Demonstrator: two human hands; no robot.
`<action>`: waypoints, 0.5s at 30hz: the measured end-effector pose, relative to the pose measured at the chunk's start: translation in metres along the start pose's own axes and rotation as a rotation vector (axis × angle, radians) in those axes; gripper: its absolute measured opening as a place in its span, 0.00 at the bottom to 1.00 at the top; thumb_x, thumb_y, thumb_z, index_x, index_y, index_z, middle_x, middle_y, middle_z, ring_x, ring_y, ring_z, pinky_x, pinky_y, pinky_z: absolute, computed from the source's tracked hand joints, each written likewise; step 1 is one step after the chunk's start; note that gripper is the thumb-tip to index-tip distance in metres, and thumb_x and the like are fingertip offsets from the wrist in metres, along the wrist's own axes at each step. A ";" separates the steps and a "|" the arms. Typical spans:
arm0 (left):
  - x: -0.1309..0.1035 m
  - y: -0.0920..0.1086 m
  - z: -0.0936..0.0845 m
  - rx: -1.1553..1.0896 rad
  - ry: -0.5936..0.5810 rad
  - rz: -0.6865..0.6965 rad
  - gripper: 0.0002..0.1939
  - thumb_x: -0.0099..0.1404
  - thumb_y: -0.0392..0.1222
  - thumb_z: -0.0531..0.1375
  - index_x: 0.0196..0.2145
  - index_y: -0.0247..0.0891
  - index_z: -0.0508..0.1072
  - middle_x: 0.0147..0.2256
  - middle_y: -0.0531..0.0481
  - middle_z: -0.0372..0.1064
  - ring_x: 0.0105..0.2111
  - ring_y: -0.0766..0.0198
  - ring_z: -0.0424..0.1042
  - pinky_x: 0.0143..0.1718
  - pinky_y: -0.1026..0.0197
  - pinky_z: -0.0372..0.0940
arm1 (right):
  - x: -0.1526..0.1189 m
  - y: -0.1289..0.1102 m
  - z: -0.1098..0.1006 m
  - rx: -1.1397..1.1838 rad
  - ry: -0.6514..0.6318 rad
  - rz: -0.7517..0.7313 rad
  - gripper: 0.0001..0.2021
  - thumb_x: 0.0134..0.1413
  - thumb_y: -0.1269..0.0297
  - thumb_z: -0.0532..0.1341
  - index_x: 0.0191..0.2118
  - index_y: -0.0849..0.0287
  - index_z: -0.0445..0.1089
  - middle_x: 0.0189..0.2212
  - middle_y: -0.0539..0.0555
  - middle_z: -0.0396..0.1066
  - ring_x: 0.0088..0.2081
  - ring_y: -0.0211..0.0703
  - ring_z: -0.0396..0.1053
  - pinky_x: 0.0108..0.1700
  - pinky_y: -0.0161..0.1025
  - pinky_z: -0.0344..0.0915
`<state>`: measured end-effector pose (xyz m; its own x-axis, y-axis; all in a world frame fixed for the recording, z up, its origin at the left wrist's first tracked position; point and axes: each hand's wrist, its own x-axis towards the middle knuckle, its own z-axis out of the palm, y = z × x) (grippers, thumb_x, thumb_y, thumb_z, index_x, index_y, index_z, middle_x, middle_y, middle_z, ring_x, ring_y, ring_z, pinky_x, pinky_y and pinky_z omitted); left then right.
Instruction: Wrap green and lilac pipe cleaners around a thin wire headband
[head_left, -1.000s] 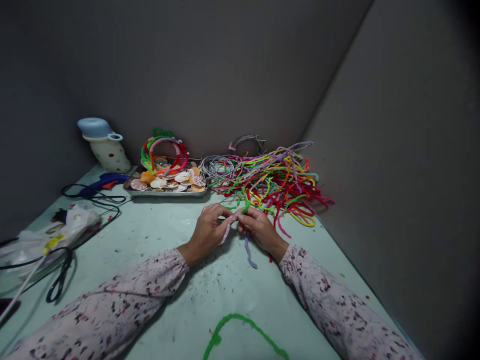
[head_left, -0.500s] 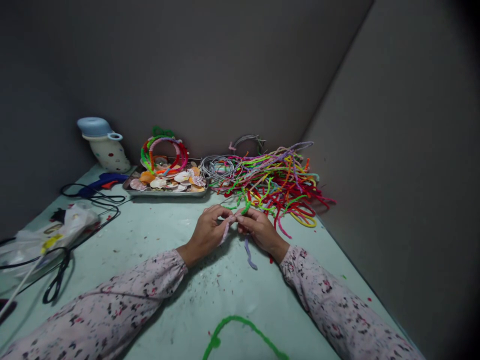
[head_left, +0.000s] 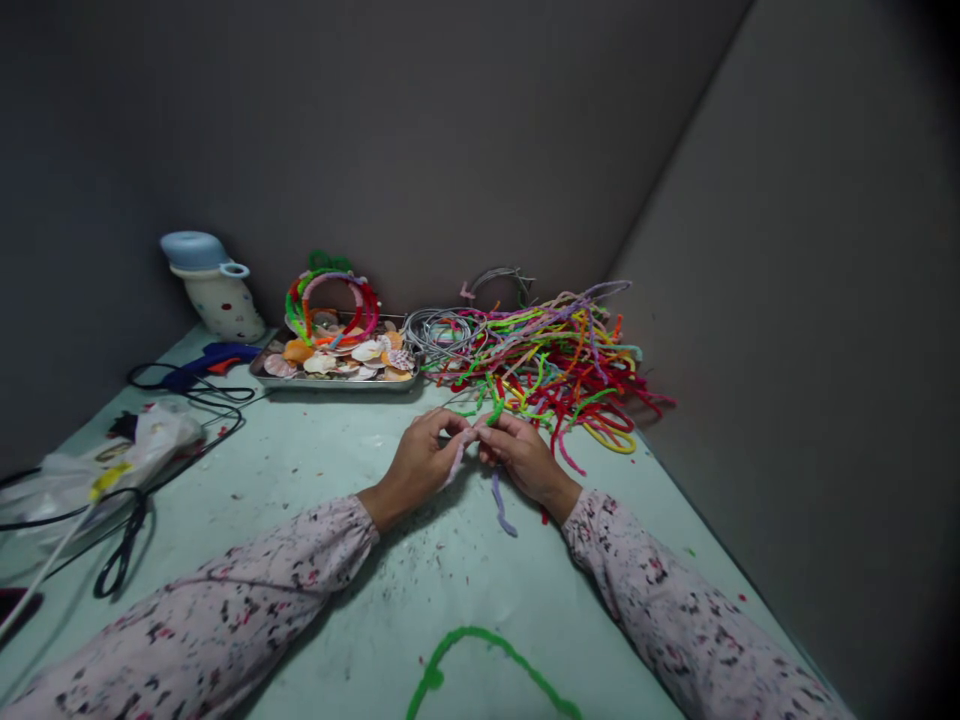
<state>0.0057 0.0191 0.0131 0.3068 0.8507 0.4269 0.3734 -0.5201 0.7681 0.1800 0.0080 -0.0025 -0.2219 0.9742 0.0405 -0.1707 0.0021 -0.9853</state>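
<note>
Near the middle of the table, my left hand (head_left: pixel 424 460) pinches a pale pink fuzzy stem (head_left: pixel 456 460), whose end hangs below the fingers. Close on its right, my right hand (head_left: pixel 525 458) is closed on the same work, fingertips almost touching those of the left. A green fuzzy piece (head_left: pixel 495 411) sticks up at the right fingertips, and a lavender stem (head_left: pixel 502 508) hangs down beneath that hand. How these pieces join is hidden by the fingers. A curved green stem (head_left: pixel 487 636) lies nearer to me.
Behind my hands stand a metal tray (head_left: pixel 337 384) of shells with colourful rings (head_left: pixel 304 305), coiled wire (head_left: pixel 442 337) and a heap of coloured stems (head_left: pixel 562 360). At left are a bottle (head_left: pixel 217 295), a blue tool (head_left: pixel 196 370), black cable (head_left: pixel 135 520) and a plastic bag (head_left: pixel 161 430).
The view has shifted slightly, so most things appear a little further right. Both hands keep nearly the same pinch, with only slight finger movement.
</note>
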 end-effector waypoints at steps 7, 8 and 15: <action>-0.001 -0.003 0.002 0.098 0.050 0.062 0.03 0.62 0.39 0.61 0.32 0.38 0.72 0.31 0.51 0.71 0.35 0.62 0.69 0.38 0.59 0.63 | 0.000 -0.003 0.002 0.000 -0.008 -0.012 0.11 0.51 0.57 0.65 0.35 0.59 0.72 0.29 0.50 0.71 0.26 0.35 0.64 0.29 0.33 0.58; -0.001 -0.003 0.002 0.098 0.054 0.063 0.03 0.62 0.40 0.61 0.31 0.38 0.72 0.31 0.51 0.71 0.35 0.62 0.69 0.38 0.59 0.63 | 0.000 -0.003 0.002 0.002 -0.009 -0.010 0.11 0.51 0.57 0.65 0.35 0.59 0.72 0.29 0.49 0.71 0.26 0.35 0.64 0.29 0.33 0.58; -0.001 0.002 0.000 0.045 0.025 0.039 0.06 0.62 0.40 0.61 0.29 0.37 0.72 0.28 0.52 0.70 0.32 0.64 0.68 0.36 0.61 0.62 | 0.000 -0.001 0.001 0.013 -0.017 0.001 0.11 0.52 0.57 0.64 0.36 0.59 0.73 0.27 0.50 0.71 0.26 0.35 0.64 0.29 0.33 0.58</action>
<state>0.0059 0.0175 0.0143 0.3001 0.8309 0.4685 0.4010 -0.5555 0.7284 0.1798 0.0074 -0.0012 -0.2389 0.9701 0.0421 -0.1829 -0.0023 -0.9831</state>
